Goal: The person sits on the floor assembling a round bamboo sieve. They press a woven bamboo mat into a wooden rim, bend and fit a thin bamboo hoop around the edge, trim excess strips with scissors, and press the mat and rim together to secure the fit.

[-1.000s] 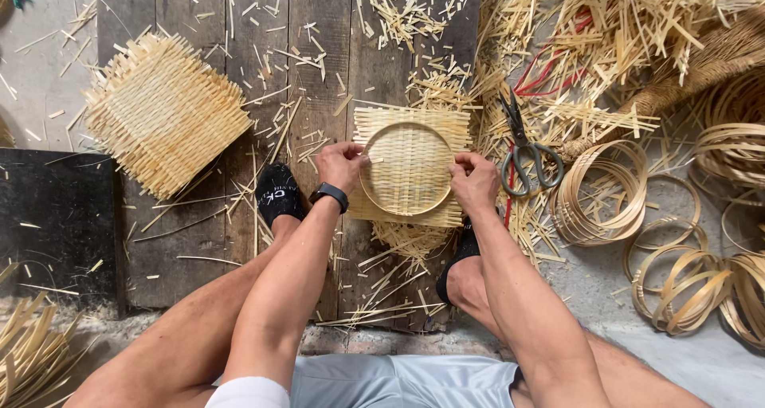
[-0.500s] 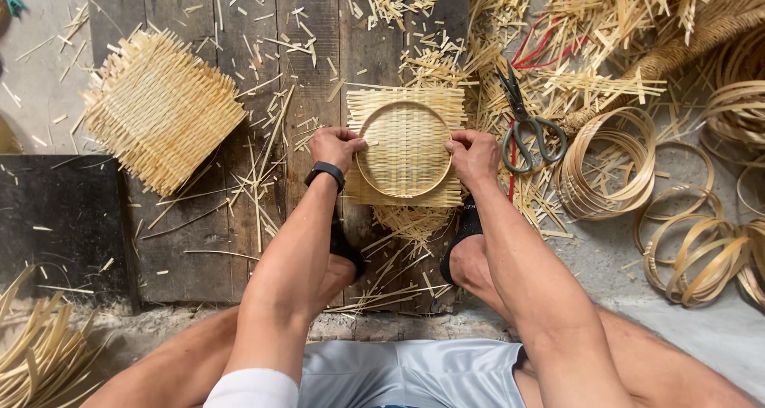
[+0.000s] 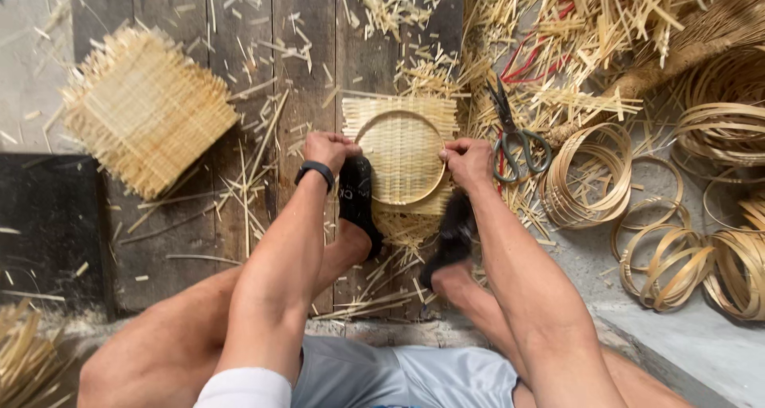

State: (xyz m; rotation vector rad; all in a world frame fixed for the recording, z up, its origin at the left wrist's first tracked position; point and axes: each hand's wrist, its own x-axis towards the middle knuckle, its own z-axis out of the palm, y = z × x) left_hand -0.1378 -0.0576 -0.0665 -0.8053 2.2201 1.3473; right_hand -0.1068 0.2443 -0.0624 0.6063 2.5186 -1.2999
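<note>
**Bamboo mat and hoop held at both edges on a plank floor**

Dark wooden floor planks (image 3: 247, 73), strewn with bamboo slivers, carry the work. One square woven bamboo mat (image 3: 401, 149) lies flat near the middle, with one round bamboo hoop (image 3: 374, 129) resting on top of it. The left hand (image 3: 328, 149) has its grip curled shut on the hoop and mat at their left edge; a black wristband (image 3: 315, 171) sits on that wrist. The right hand (image 3: 468, 161) has its grip pinched shut on the right edge of the same hoop and mat. Both forearms reach straight forward from the knees, and two feet in black socks (image 3: 357, 201) rest just below the mat. One stack of woven mats (image 3: 143, 109) lies well apart to the left. One pair of scissors (image 3: 514, 133) lies just right of the right hand. Several bundles of spare hoops (image 3: 586, 177) crowd the right side; their number cannot be counted exactly.
</note>
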